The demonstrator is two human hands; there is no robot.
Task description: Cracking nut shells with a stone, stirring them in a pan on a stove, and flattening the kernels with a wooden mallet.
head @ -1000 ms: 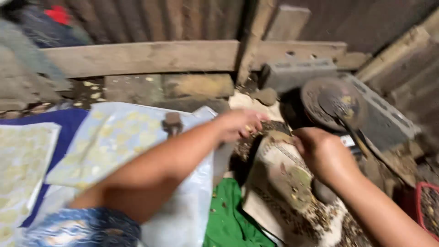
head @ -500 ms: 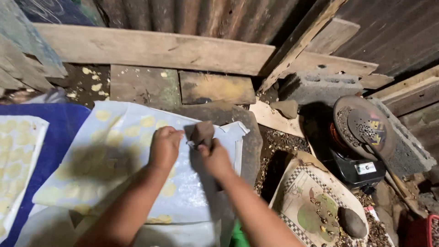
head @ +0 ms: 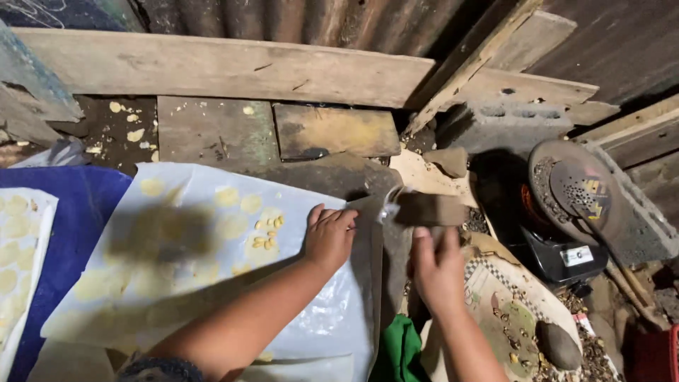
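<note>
My left hand (head: 329,236) lies flat, fingers spread, on the right edge of a clear plastic sheet (head: 177,283) dotted with flattened pale yellow discs. A small pile of yellow kernels (head: 267,233) sits on the sheet just left of that hand. My right hand (head: 437,267) grips the handle of a brown block-headed mallet (head: 428,209), held above the flat dark stone (head: 368,185) at the sheet's right edge.
A second sheet of discs (head: 21,247) lies on blue cloth (head: 78,205) at left. At right are a patterned tray (head: 509,311) with kernels and a dark stone (head: 557,344), a small stove with a pan (head: 566,191), a concrete block (head: 506,120), wooden planks (head: 226,67) behind, and green cloth (head: 397,350).
My right hand has carried the mallet from the sheet's top edge to the right, over the stone. My left hand slid right to the sheet's edge, and a kernel pile now shows.
</note>
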